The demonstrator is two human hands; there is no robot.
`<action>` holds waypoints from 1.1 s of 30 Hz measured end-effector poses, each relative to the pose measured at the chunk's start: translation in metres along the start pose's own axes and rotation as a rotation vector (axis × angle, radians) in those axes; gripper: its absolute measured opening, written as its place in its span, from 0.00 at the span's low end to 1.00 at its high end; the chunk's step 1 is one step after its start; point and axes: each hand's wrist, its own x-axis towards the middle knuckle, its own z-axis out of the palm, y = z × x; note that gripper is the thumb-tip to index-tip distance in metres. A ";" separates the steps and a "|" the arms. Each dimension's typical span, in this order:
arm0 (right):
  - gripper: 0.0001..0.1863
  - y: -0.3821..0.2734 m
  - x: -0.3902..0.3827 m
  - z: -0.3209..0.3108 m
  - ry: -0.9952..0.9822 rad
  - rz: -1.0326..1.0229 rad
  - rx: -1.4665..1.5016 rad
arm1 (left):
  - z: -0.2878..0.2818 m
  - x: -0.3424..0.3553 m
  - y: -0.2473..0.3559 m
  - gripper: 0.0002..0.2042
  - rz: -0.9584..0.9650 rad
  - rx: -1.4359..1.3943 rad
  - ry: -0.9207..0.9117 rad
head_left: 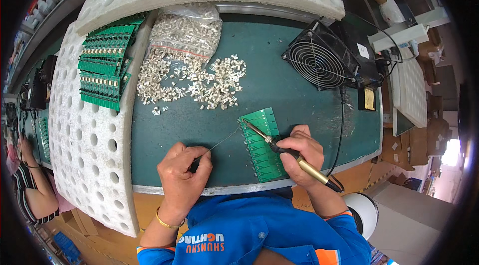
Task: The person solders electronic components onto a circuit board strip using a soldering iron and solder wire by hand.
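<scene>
Pinched solder wire [224,140] in left hand [184,172], gripped soldering iron [313,170] in right hand [303,151]; aimed tip [246,122] toward green circuit board's [263,152] eleven-o'clock corner; probably needed steady, brief heat.

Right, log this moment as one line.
left hand: solder wire | right hand: soldering iron | iron tip: at board, upper-left corner | connectors: piled loose

1 sldr. iron [312,170], 1 fan [316,63], 1 conn. bag [185,33]
</scene>
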 end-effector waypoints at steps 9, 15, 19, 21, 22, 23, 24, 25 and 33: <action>0.11 -0.001 -0.005 0.000 0.004 -0.040 -0.015 | 0.000 -0.001 0.000 0.02 0.011 0.001 -0.009; 0.11 0.001 -0.004 0.000 0.026 -0.027 0.015 | 0.000 0.000 0.001 0.02 -0.001 -0.016 0.014; 0.11 0.001 -0.003 0.000 0.015 -0.006 0.018 | 0.000 0.000 0.001 0.02 0.012 -0.004 0.009; 0.11 0.002 -0.004 0.000 0.010 0.012 0.021 | 0.000 0.000 0.001 0.02 0.002 -0.012 0.006; 0.11 0.003 -0.004 0.000 0.010 0.019 0.027 | 0.000 0.000 0.001 0.02 0.002 -0.012 0.005; 0.11 0.003 -0.005 0.000 0.010 0.026 0.034 | 0.000 0.000 0.000 0.02 0.006 -0.016 0.002; 0.11 0.003 -0.004 0.000 0.010 0.026 0.033 | 0.000 0.000 0.000 0.03 0.011 -0.021 -0.001; 0.11 0.003 -0.004 0.001 0.011 0.026 0.032 | 0.000 0.000 0.000 0.03 0.010 -0.021 -0.002; 0.11 0.003 -0.001 0.001 0.012 0.028 0.041 | 0.002 -0.001 -0.002 0.02 -0.002 -0.026 0.006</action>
